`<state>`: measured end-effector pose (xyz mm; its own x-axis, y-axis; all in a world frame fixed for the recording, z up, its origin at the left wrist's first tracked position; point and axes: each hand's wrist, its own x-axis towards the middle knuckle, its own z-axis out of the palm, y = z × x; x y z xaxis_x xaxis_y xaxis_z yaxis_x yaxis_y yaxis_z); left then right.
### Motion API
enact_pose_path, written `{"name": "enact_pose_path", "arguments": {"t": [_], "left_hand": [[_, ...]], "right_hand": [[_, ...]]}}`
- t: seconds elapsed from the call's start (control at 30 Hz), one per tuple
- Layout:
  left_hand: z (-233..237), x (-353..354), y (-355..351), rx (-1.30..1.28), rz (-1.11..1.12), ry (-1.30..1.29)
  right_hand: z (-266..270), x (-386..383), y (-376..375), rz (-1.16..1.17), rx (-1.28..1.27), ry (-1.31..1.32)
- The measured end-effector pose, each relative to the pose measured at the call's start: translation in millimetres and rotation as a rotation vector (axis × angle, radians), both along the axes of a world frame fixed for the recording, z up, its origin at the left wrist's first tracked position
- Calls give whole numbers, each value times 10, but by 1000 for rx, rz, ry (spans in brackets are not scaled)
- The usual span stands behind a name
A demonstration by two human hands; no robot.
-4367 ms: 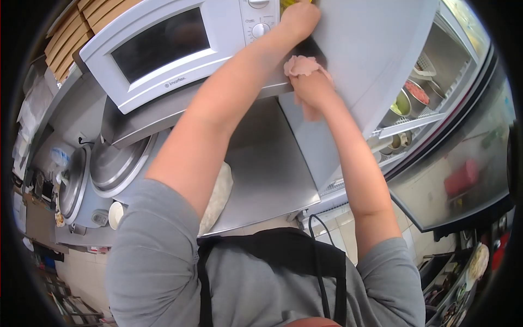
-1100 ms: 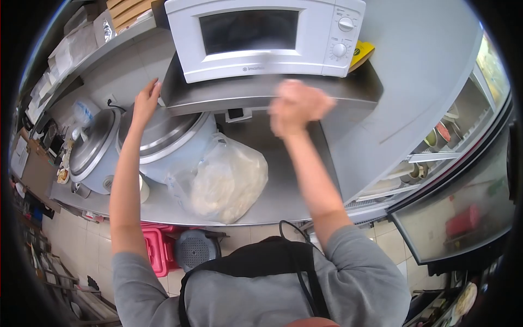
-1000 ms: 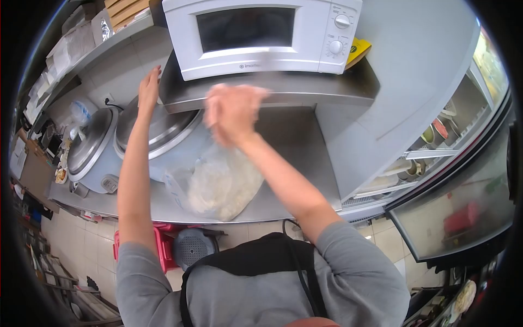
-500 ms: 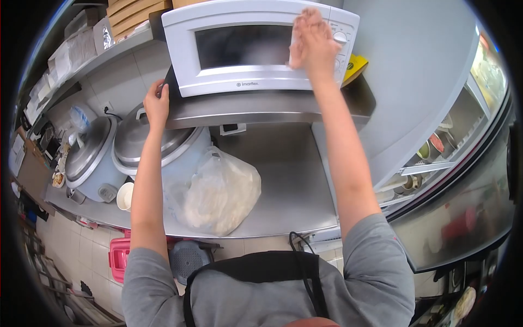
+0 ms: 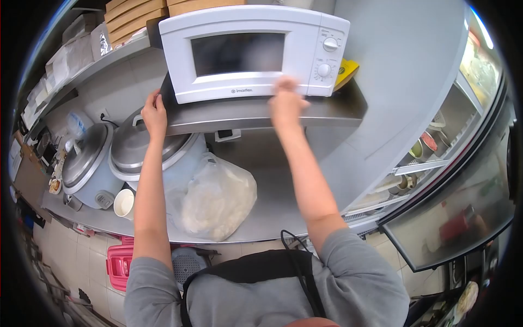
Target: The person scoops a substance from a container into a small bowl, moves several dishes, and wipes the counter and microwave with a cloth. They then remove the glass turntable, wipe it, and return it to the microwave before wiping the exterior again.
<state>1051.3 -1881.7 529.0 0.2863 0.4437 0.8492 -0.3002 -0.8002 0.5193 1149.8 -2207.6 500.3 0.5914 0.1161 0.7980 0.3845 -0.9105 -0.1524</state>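
A white microwave oven with a dark door window and two dials stands on a steel shelf. My right hand is in front of the oven's lower edge, below the door. Its fingers are curled and smeared by motion, and whatever they hold is hidden. At the shelf's left end, my left hand has its fingers closed around the edge. Below the shelf, a clear plastic bag with pale contents lies on the steel counter.
Two large lidded cookers stand left on the counter, with a white cup in front. Cardboard boxes are stacked above. At right, a glass-doored fridge stands open. A pink bin is on the floor.
My right hand has moved down and left, from beside the dials to the oven's lower front edge. My left hand stays at the shelf's end. The view has shifted slightly.
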Motion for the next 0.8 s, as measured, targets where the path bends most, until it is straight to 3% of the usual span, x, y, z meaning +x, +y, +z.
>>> {"name": "enact_pose_path", "arguments": {"t": [0.03,0.07,0.13,0.2,0.23,0.27,0.3,0.33,0.37,0.43,0.6,0.67,0.8], "left_hand": [[-28,-2,-3,5,-11,-26],[-73,-12,-13,3,-16,-17],[-96,-14,-2,28,15,-34],[-53,8,-8,42,28,-57],[-59,-5,-27,16,23,-49],[-66,-15,-40,-12,20,-41],[-71,-17,-39,-14,23,-40],[-72,-16,-37,-26,14,-36],[-71,-9,-35,-37,5,-33],[-89,-6,-29,-40,0,-53],[-64,-42,-72,-65,1,-29],[-42,-73,-106,-28,37,-24],[-68,-48,-53,-69,3,15]], "right_hand": [[169,-310,178,219,214,-47],[336,-474,130,214,213,-38],[591,-677,69,668,393,353],[591,-600,-333,708,873,31],[638,-590,-561,617,943,-131],[585,-346,-859,529,781,-414],[664,-334,-986,535,827,-486],[656,-243,-1075,711,975,-380],[641,-120,-1129,715,976,-379],[597,96,-1172,251,403,-521],[679,215,-1161,221,453,-455],[746,233,-1126,309,592,-449],[629,161,-1093,260,496,-532]]}}
